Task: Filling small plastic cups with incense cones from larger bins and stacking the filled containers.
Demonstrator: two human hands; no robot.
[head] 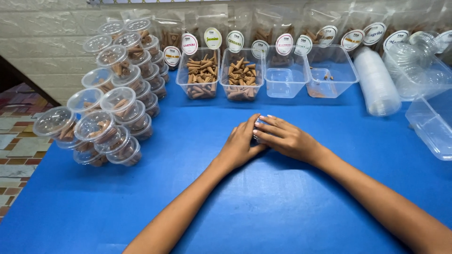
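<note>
Together, the left hand (pixel 240 143) and right hand (pixel 285 137) close around one small clear container (pixel 256 135), mostly hidden between the fingers, on the blue worktop (pixel 263 197). Behind them stand four clear rectangular tubs: two hold brown cones (pixel 198 74) (pixel 241 76), two are almost empty (pixel 285 75) (pixel 329 73). At left is a pile of lidded round cups (pixel 110 99), too many to count surely. At right lies one stack of lids (pixel 376 84).

Small packing workshop: incense-cone tubs (pixel 198 75), stacked lidded cups (pixel 110 94), labelled pouches (pixel 325 28) along wall.
</note>
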